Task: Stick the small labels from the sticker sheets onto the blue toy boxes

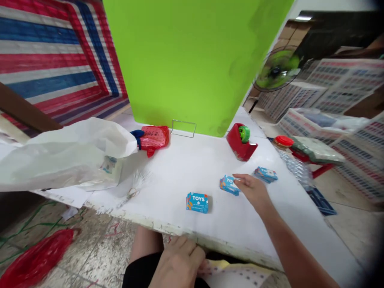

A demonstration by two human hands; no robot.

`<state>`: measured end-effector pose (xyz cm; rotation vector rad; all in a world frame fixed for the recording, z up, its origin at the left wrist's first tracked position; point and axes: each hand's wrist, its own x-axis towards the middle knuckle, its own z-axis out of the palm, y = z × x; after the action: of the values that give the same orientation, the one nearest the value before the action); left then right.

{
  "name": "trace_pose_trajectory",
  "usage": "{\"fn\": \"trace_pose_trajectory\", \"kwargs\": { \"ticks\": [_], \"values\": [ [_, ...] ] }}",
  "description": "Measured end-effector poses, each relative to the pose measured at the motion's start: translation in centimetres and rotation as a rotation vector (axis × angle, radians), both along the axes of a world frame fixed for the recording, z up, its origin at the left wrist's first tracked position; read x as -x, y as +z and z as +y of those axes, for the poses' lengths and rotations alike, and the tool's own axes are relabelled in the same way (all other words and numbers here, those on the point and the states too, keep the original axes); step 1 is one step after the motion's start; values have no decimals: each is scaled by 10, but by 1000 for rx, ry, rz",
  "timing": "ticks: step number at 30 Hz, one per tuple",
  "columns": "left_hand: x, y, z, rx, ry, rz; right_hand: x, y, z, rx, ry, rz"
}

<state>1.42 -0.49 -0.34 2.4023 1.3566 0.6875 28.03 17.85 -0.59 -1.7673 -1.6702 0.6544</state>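
Note:
On the white table, three small stacks of blue cards stand in a slanting row: a front stack (197, 203) reading TOYS, a middle stack (228, 185) and a right stack (266, 174). My right hand (252, 189) reaches in from the right, thumb and fingertips pinched at the right edge of the middle stack's top. My left hand (181, 256) rests over my lap at the table's front edge, back upward, with its fingers curled down. Its fingertips are hidden, beside a spotted white and yellow cloth (240, 274).
A red tape dispenser (240, 145) sits behind the cards. A green panel (192, 64) rises at the back, with a red packet (154, 138) near its foot. White plastic bag (69, 156) at left; clear ties (136, 186) beside it. A fan (276, 71) stands back right.

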Motion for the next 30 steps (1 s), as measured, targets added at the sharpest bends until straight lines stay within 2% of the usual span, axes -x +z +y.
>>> {"fn": "trace_pose_trajectory", "kwargs": {
  "ticks": [2,4,7,9,11,13,15,18,21,25,28,30],
  "values": [
    [1,2,-1,125,3,-19,-3,-7,4,-23,13,-83],
    [2,4,0,229,-3,-24,-3,-7,1,-139,3,-199],
    [4,8,4,325,57,-49,5,11,-23,-301,29,-309],
    [5,13,7,370,113,-97,14,28,-53,-286,189,-293],
    [6,18,10,413,141,-176,24,44,-85,-191,402,-275],
    [6,23,12,471,142,-288,33,53,-112,-73,608,-272],
    [5,23,15,538,148,-409,36,58,-126,56,728,-281],
    [4,16,17,666,218,-608,34,62,-125,170,776,-309],
    [2,7,14,823,296,-881,29,69,-109,182,826,-289],
    [-3,2,9,996,277,-1142,25,72,-90,210,907,-215],
    [-8,1,9,955,318,-1158,27,66,-86,142,927,-190],
    [-11,1,11,870,348,-1127,33,60,-90,-7,849,-203]
  ]
}}
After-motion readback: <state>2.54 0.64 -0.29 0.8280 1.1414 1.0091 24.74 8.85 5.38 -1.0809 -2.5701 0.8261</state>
